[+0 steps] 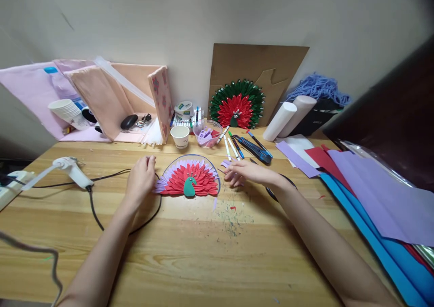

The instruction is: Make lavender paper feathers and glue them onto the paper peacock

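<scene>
A paper peacock (189,187) lies flat on the table between my hands, with a green body, layered red feathers and an outer row of purple ones. Along its top and right side runs a drawn dark curved outline. My left hand (140,179) rests beside its left edge, fingers curled and pressed together; whatever they may hold is hidden. Right of the peacock, my right hand (249,171) hovers palm down, its fingers loosely bent and apart. Small purple paper pieces (225,163) lie just past those fingertips. A black loop (290,180) is partly covered by my right wrist.
A white glue gun (76,173) with a black cable lies left. Behind stand a paper cup (180,137), a clear bowl (207,134) of scraps, markers, a blue cutter (254,150) and a finished red-green peacock (237,106) on cardboard. Coloured sheets (383,194) cover the right side.
</scene>
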A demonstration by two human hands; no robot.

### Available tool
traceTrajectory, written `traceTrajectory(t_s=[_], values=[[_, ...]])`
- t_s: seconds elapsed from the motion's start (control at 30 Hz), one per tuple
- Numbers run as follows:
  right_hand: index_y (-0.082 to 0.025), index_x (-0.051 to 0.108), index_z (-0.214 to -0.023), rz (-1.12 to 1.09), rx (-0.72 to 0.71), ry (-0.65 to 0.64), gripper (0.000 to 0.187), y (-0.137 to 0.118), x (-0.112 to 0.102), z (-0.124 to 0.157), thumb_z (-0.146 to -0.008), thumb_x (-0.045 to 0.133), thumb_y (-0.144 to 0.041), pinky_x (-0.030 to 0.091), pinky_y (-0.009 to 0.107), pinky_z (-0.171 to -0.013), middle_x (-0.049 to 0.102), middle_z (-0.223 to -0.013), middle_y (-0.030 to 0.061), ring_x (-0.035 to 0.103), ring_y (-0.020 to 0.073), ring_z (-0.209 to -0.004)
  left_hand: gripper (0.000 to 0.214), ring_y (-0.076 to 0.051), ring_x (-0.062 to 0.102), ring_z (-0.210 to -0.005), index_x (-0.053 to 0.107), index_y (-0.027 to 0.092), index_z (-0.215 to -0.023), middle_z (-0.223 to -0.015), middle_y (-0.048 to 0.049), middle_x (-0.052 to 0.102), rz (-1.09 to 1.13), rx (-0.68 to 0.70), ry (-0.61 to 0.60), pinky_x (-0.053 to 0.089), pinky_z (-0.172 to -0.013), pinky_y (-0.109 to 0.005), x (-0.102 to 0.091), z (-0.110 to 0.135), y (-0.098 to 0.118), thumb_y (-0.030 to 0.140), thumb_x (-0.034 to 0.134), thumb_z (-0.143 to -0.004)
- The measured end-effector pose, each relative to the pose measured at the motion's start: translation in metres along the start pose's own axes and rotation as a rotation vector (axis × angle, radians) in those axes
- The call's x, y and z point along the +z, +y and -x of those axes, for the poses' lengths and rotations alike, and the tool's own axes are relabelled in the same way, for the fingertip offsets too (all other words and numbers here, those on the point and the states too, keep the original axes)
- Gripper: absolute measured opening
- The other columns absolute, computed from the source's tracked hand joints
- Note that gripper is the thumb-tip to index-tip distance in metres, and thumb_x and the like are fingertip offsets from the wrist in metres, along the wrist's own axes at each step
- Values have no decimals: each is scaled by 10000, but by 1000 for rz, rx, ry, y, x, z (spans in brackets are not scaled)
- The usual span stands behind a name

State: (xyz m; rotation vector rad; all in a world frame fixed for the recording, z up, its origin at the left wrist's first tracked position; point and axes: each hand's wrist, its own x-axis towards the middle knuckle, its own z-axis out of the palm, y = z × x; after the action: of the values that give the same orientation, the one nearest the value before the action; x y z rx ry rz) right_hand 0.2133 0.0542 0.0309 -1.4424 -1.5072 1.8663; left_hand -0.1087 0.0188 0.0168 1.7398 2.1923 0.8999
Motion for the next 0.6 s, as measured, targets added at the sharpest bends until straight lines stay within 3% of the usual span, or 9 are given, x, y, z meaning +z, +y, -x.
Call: traceTrajectory(t_s=[0.17,0.3,0.37,0.47,0.53,0.6], values=[[-155,614,-766,-52,-36,63,110,9,14,-12,-823,537,-210,551,262,-575,697,-706,71,651,140,-580,500,-238,639,-843,601,138,-870,-908,-132,679,257,-179,-152,464,-795,-366,1,2,-36,541,307,-844],[-145,626,-822,-111,-76,51,110,8,15,-14,-800,519,-162,554,306,-658,707,-777,96,666,162,-663,520,-232,638,-817,603,123,-901,-905,-138,673,332,-180,-194,476,-764,-363,5,5,-41,558,325,-830],[-141,627,-842,-37,-125,67,137,5,10,-12,-794,500,-159,540,312,-646,702,-775,93,656,167,-663,502,-237,634,-812,607,128,-888,-889,-132,674,331,-171,-192,479,-748,-366,4,6,-38,545,332,-832],[-162,639,-863,367,-254,314,175,3,-4,-6,-781,485,-149,493,304,-658,689,-829,77,633,177,-723,406,-259,609,-895,616,154,-849,-910,-118,671,278,-106,-88,454,-803,-386,-1,12,-17,487,384,-832],[-175,646,-862,710,-315,530,165,5,-11,-3,-769,510,-165,457,316,-706,672,-864,78,610,202,-798,339,-257,588,-942,619,165,-858,-959,-110,660,339,-15,-46,433,-840,-388,-8,22,15,433,413,-835],[-168,640,-888,936,-331,666,166,11,-15,-2,-749,557,-203,433,327,-739,649,-889,98,585,230,-854,317,-224,599,-892,626,187,-842,-918,-83,667,566,68,-124,453,-808,-361,-20,38,55,419,410,-847]])
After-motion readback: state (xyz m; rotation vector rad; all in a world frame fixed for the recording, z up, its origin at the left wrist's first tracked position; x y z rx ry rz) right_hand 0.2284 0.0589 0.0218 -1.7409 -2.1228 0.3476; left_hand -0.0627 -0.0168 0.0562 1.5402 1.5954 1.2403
